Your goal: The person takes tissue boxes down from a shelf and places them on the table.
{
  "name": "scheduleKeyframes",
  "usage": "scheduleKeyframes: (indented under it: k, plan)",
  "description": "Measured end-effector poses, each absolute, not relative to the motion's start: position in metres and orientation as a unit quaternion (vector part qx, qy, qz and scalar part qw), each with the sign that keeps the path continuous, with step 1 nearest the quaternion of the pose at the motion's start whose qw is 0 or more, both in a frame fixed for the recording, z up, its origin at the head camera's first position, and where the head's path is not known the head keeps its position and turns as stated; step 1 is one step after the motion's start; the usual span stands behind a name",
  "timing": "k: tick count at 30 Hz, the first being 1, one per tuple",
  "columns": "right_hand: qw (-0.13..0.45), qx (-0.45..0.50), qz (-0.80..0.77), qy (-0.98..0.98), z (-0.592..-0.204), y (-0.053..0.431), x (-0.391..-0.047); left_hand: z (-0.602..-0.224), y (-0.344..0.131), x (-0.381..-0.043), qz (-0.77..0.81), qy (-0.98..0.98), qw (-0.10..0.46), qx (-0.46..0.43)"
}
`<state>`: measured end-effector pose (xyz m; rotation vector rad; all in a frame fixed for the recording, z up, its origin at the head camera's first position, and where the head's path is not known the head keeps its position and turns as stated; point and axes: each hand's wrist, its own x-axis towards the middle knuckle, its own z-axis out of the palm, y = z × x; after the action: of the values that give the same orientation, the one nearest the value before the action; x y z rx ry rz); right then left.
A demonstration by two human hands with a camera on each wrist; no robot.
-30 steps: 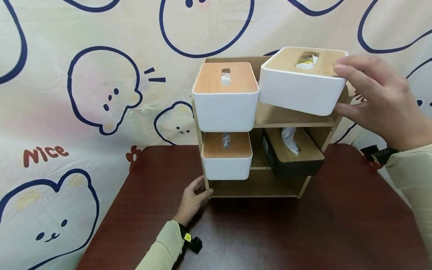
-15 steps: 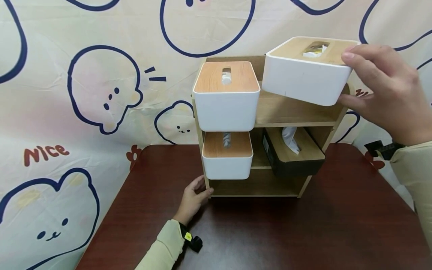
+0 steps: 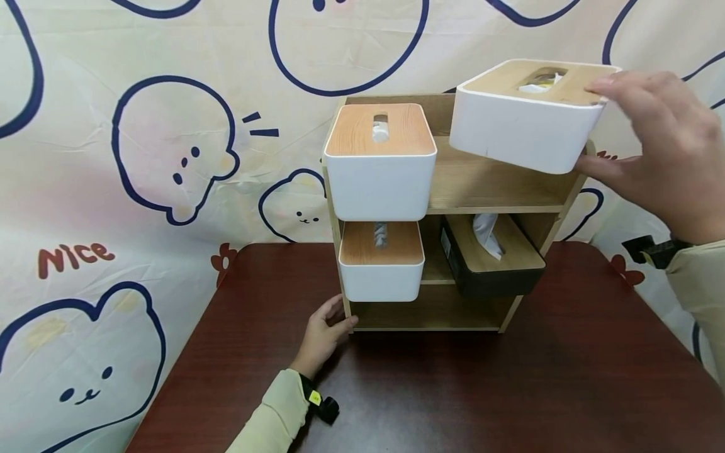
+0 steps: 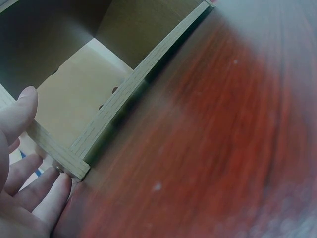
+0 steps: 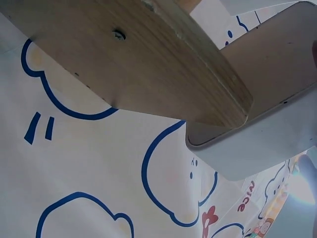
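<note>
My right hand [image 3: 671, 148] grips the right end of a white tissue box [image 3: 523, 132] with a wooden lid, fingertips on the lid and thumb low on its side. The box is tilted, above the top right of a wooden shelf rack [image 3: 487, 209]. Its underside [image 5: 277, 64] shows beyond the rack's side panel [image 5: 163, 69] in the right wrist view. My left hand [image 3: 320, 336] holds the rack's lower left side panel [image 4: 59, 153], thumb on the inner side and fingers outside. Two other white tissue boxes, upper [image 3: 381, 189] and lower [image 3: 381, 282], stand in the rack's left half.
A black tissue box [image 3: 501, 280] with a wooden lid and a raised tissue sits askew on the middle shelf at right, jutting over its edge. The rack stands on a dark red table [image 3: 430, 396]. A cartoon-printed cloth [image 3: 187, 157] hangs behind.
My right hand has lifted the white tissue box up and to the right, away from the upper left box. The left hand stays on the rack.
</note>
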<state>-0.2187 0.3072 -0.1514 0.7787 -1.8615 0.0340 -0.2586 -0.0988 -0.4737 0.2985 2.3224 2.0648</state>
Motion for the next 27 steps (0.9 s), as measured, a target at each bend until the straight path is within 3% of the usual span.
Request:
scheduleKeyframes:
  k: [4, 16, 27]
  plan:
    - [0.497, 0.298, -0.004, -0.815, -0.147, 0.312, -0.214, -0.473, -0.099, -0.258, 0.66, 0.745, 0.008, 0.098]
    - [0.569, 0.321, 0.026, -0.756, -0.152, 0.319, -0.22, -0.474, -0.099, -0.258, 0.662, 0.743, 0.011, 0.096]
    - [0.57, 0.298, 0.007, -0.766, -0.151, 0.33, -0.217, -0.481, -0.098, -0.261, 0.654, 0.75, -0.007, 0.097]
